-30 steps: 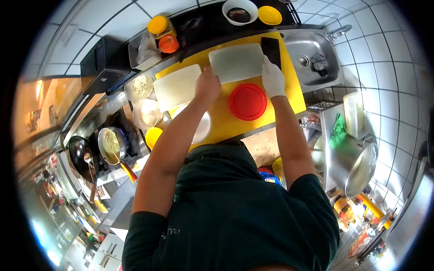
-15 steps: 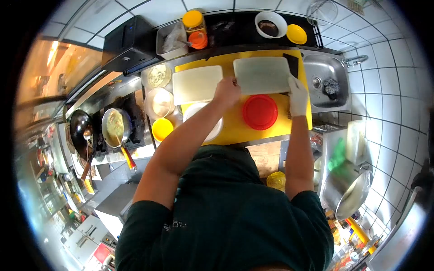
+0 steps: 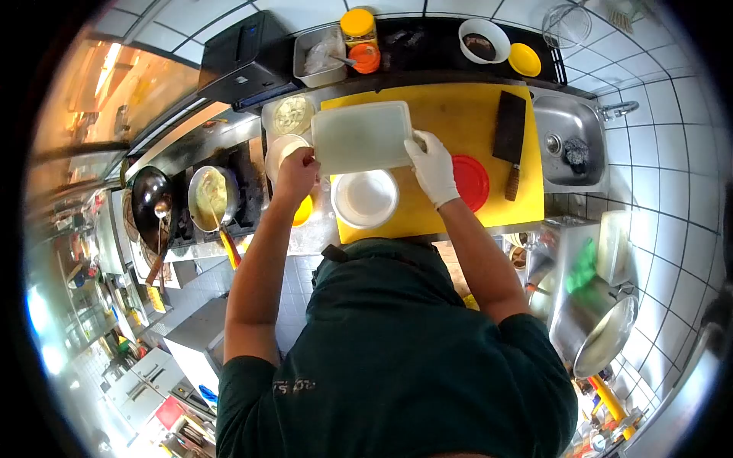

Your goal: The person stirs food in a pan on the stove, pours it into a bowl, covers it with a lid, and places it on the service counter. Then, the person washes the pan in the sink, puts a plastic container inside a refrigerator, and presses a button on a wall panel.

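A translucent white rectangular plastic container (image 3: 361,137), apparently with its lid on, is between my two hands over the left part of the yellow cutting board (image 3: 450,114). My bare left hand (image 3: 296,177) grips its near left corner, fingers closed. The white-gloved right hand (image 3: 434,169) has its thumb and fingers closed at the right edge. Just below the container stands a round white tub (image 3: 365,200). A red round lid (image 3: 469,183) lies beside my right wrist, partly covered by it. Farther right, a cleaver (image 3: 509,126) with a wooden handle rests on the board.
To the left, a pan with a yellow handle (image 3: 212,200) and a dark wok (image 3: 150,200) sit on the stove. A steel sink (image 3: 569,141) is at the right. Along the back shelf stand a metal tray (image 3: 319,78), jars and a white bowl (image 3: 496,42).
The two rectangular pieces held side by side have become one stacked piece, shifted left. My left hand moved to its left corner, and my right hand came left, uncovering the cleaver.
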`<action>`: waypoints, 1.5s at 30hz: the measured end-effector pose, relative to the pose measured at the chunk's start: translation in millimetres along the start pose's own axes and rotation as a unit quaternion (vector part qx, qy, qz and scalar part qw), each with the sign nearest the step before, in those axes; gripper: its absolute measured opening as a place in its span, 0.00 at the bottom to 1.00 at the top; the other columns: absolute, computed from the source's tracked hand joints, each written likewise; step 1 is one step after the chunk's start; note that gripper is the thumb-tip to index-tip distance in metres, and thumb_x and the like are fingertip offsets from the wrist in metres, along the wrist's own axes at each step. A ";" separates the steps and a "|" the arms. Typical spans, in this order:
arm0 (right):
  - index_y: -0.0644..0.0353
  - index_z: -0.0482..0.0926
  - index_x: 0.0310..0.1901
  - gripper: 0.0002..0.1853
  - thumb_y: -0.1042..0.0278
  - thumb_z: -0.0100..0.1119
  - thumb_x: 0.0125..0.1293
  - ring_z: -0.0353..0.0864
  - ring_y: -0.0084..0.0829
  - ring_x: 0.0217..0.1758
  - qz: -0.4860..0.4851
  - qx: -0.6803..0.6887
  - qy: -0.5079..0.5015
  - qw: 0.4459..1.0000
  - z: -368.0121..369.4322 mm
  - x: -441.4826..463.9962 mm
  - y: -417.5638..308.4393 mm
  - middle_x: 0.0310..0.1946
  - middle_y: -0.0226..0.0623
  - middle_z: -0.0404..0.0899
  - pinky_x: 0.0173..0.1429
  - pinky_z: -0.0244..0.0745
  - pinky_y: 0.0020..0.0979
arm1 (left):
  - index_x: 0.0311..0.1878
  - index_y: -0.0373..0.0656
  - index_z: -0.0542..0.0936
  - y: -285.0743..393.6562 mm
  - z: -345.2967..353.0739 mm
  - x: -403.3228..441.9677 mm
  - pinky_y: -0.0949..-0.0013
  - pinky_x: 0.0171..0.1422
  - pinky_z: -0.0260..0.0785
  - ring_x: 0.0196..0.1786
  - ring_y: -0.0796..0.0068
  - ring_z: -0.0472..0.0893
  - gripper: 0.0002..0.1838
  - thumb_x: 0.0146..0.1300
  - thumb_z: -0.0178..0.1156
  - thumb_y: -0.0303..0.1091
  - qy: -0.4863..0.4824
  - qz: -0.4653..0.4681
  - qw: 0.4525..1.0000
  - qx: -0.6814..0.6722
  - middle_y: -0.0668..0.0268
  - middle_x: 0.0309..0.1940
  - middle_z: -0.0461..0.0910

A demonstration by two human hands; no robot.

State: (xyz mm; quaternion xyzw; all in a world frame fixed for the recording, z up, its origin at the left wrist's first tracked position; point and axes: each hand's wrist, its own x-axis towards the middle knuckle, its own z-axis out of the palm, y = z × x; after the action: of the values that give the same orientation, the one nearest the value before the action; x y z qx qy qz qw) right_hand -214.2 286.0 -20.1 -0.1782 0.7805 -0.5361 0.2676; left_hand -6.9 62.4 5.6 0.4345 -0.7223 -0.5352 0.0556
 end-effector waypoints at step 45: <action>0.68 0.72 0.70 0.35 0.50 0.62 0.72 0.67 0.59 0.75 -0.168 -0.314 0.082 0.931 -95.5 -43.8 76.1 0.70 0.62 0.70 0.79 0.62 0.51 | 0.71 0.36 0.70 7.0 80.8 -21.1 0.49 0.73 0.69 0.65 0.40 0.78 0.33 0.67 0.65 0.41 0.053 0.194 0.945 0.258 0.38 0.64 0.76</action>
State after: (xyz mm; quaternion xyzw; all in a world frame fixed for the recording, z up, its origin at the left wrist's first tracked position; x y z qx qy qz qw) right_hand -236.9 409.1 -54.2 -0.3368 0.8869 -0.3139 0.0388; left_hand -41.9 135.8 -14.6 0.3133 -0.9020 -0.2855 0.0824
